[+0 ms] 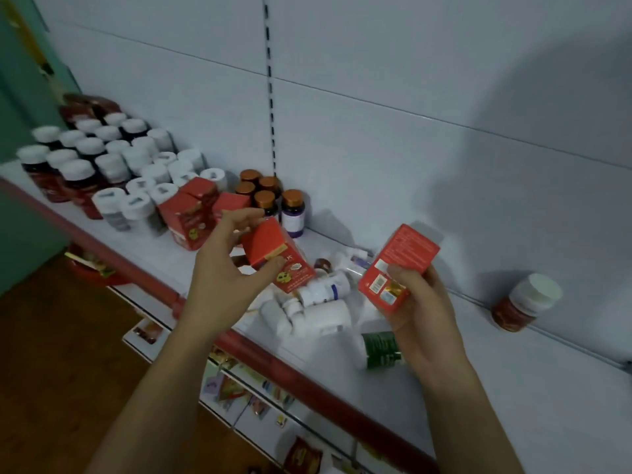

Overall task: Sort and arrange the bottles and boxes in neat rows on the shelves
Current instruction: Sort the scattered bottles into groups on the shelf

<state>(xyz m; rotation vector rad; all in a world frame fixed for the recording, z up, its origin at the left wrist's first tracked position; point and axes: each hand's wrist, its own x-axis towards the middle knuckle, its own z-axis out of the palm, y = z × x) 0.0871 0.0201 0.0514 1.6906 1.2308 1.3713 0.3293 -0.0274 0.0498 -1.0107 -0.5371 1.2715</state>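
presently, head view: left hand (232,265) pinches a red box (270,248) at centre frame, tilted above the shelf (513,388); right hand (420,302) grips a second red box (396,265) right of centre. standing red boxes (186,213) sit left of centre. advised: square the left box upright, set it just beside that group, faces aligned, clear of the loose white bottles (318,302).

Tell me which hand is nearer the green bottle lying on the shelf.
Right. The right hand, gripping a red box, is right beside the green bottle; the left hand grips a second box farther up and left.
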